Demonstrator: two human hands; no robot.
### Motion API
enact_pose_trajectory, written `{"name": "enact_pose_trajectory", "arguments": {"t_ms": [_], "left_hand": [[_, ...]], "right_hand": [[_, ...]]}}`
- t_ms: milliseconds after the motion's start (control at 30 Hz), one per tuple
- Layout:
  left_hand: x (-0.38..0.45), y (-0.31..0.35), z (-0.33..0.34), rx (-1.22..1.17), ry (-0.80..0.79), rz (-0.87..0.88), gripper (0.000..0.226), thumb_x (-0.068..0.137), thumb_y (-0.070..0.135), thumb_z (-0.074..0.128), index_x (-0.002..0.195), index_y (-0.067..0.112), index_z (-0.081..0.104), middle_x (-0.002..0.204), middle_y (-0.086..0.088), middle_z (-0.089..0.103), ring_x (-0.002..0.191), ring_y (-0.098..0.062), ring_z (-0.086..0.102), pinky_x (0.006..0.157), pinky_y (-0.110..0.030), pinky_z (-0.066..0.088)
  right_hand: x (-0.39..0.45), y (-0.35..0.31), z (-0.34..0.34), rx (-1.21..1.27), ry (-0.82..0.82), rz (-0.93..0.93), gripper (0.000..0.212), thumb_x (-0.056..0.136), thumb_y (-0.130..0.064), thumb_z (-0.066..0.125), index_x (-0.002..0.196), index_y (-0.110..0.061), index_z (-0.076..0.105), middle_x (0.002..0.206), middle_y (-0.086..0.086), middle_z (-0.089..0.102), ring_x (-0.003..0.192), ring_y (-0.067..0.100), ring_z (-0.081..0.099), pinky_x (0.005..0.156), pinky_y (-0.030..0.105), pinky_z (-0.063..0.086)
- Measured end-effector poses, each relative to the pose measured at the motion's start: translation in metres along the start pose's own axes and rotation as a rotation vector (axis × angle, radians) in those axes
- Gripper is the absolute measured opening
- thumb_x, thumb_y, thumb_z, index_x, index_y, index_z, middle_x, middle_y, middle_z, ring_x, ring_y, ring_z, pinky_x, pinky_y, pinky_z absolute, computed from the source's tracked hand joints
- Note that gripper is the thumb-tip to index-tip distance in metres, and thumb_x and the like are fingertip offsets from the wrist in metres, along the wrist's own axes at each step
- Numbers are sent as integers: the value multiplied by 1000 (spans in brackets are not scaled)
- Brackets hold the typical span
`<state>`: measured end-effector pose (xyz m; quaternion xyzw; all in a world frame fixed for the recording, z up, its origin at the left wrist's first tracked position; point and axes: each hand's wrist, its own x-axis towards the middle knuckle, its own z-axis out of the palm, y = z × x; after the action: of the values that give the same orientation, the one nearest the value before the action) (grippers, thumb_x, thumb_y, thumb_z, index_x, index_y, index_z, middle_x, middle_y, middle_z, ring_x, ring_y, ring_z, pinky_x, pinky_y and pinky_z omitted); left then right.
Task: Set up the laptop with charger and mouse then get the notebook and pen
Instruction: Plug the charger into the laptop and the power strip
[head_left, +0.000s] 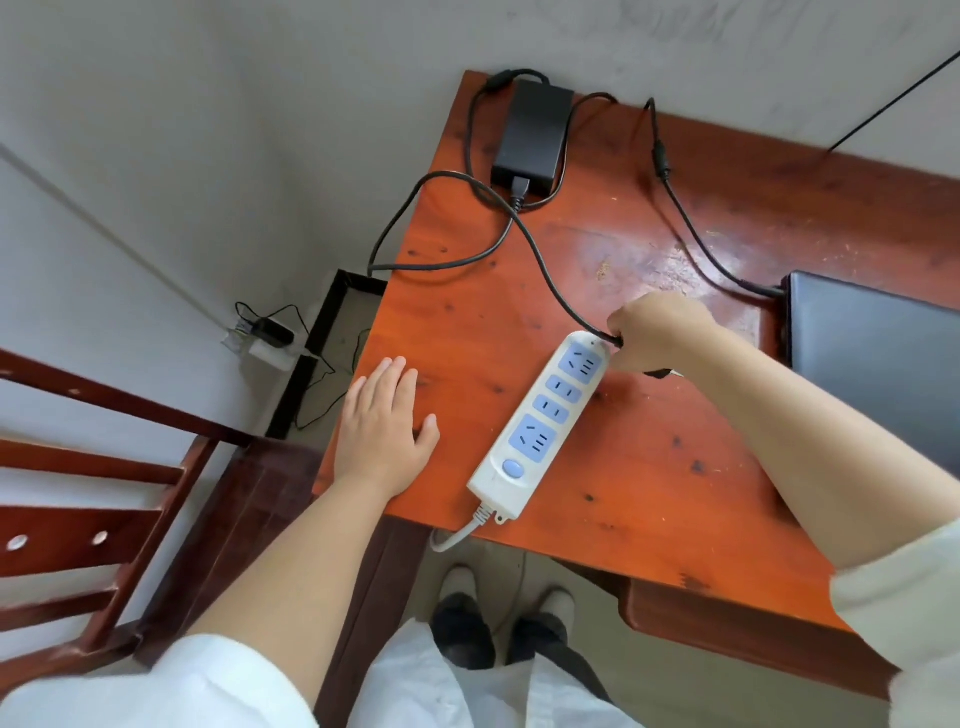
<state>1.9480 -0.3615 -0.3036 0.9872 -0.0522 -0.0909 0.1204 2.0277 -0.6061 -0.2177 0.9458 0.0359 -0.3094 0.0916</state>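
A black charger brick (531, 136) lies at the far left corner of the orange wooden table (649, 467). Its thin cable (691, 228) runs right into the closed dark laptop (878, 364) at the table's right edge. Its thicker mains cable (540, 260) loops over the table's left edge and back to my right hand (660, 332), which is shut on the plug end just beyond the far end of a white power strip (540, 426) with blue sockets. My left hand (382, 431) rests flat and open on the table's left edge. No mouse, notebook or pen is visible.
A dark red wooden chair (104, 519) stands at the lower left. On the floor by the wall sit a wall socket with a small black adapter (270, 332) and a black frame (322, 343). The strip's white cord (457, 535) hangs off the near edge.
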Motion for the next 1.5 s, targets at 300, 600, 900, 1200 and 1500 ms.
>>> {"name": "enact_pose_trajectory", "arguments": {"t_ms": [300,600,900,1200,1500], "left_hand": [[1,-1,0,-6,2,16,53,89,23,55,135,-1,42,147,-18,38,140,-29,29,117,-43,19],[-2,0,-3,-25,-26,14,59,90,34,32,138,0,36,150,-17,33,142,-27,25,118,-40,16],[-1,-4,5,14,-63,41,93,67,46,-12,146,3,9,158,-11,6,146,-21,3,117,-31,-3],[2,-4,6,59,-78,40,88,70,44,-15,147,5,1,159,-9,-2,146,-18,-4,117,-30,-5],[-1,-2,1,39,-86,36,61,99,35,25,147,5,2,159,-9,-1,147,-18,-3,119,-31,-3]], "right_hand": [[-14,18,-7,198,201,23,8,82,1,53,79,-3,60,65,8,52,65,24,52,48,24,38],[-17,12,-13,803,129,-79,18,81,6,60,73,-10,63,60,-1,60,43,-2,59,63,23,50],[-19,21,3,969,164,-102,31,82,9,58,69,-19,62,96,23,69,71,24,61,90,49,52],[-23,18,4,967,194,-106,27,85,8,56,72,-15,61,98,17,68,68,12,63,75,26,58],[-31,17,9,981,217,-82,27,85,10,55,71,-12,61,97,13,64,68,14,63,67,16,58]]}}
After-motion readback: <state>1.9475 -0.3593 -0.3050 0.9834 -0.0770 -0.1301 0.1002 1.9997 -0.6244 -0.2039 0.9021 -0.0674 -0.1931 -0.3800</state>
